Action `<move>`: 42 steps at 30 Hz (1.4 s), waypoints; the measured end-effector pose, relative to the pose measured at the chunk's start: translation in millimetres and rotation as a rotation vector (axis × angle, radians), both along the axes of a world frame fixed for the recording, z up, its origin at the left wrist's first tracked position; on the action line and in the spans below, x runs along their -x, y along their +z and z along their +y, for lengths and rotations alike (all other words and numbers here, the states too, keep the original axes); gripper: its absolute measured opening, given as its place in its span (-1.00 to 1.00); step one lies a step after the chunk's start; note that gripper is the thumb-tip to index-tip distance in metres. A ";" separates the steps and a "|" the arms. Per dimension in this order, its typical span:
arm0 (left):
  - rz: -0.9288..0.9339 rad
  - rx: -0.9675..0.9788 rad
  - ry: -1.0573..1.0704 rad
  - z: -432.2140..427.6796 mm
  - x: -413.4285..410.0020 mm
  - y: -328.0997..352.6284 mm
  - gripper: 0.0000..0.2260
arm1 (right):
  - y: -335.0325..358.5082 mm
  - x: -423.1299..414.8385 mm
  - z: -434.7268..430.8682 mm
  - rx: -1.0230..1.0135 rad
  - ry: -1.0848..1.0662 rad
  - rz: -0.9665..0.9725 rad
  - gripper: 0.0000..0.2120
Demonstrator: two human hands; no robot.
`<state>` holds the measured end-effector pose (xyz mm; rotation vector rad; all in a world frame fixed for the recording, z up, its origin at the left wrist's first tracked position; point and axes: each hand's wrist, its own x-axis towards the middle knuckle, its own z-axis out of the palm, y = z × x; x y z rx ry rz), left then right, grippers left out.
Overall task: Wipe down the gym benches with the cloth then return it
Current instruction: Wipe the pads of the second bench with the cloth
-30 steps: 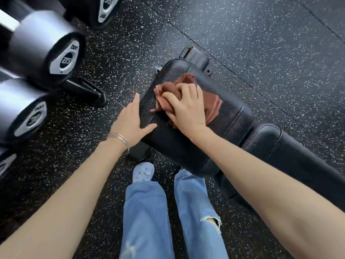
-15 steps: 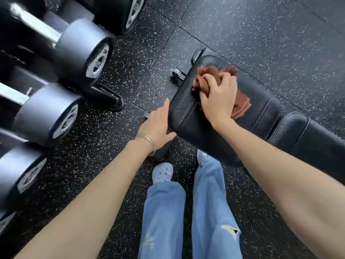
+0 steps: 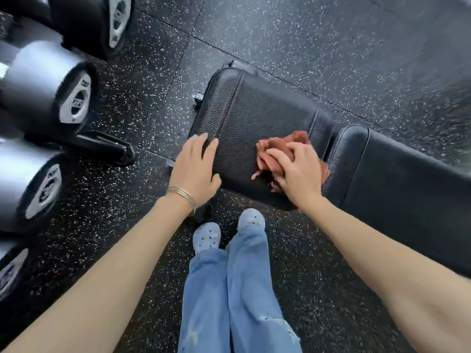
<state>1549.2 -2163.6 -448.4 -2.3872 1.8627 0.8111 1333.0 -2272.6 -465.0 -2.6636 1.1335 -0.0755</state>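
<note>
Cloth [image 3: 276, 146] gripped in right hand [image 3: 300, 174], on bench [image 3: 254, 110]

A crumpled reddish-brown cloth [image 3: 277, 146] is gripped under the curled fingers of the right hand [image 3: 298, 171] and pressed on the black padded seat of the gym bench [image 3: 254, 113], close to the gap before the adjoining back pad [image 3: 395, 179]. The left hand [image 3: 195, 171], with thin bangles [image 3: 182, 196] at the wrist, is laid flat with straight fingers on the seat's near left edge. Large dumbbells [image 3: 48, 93] are seen at the left over the speckled black floor [image 3: 305, 34], and blue jeans [image 3: 242, 289] and pale clogs [image 3: 206, 235] are seen below the hands.
</note>
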 end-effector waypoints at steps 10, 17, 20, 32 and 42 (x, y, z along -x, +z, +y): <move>-0.058 0.009 -0.205 -49.9 61.8 -2.8 -0.32 | -3.8 25.9 -25.3 -0.016 -0.436 0.103 -0.49; -0.052 -0.010 -0.277 -66.9 82.8 4.9 -0.35 | 0.0 64.8 41.9 -0.127 -0.325 0.087 -0.48; -0.066 -0.017 -0.327 -67.6 83.0 4.0 -0.35 | -1.1 52.3 -7.2 -0.074 -0.416 0.075 -0.58; -0.051 0.030 -0.216 -71.6 94.0 2.0 -0.42 | -8.3 33.8 -81.2 -0.042 -0.529 0.003 -0.62; -0.009 0.031 -0.304 -50.4 105.3 3.8 -0.43 | -18.2 102.5 88.9 0.072 -0.041 -0.036 -0.82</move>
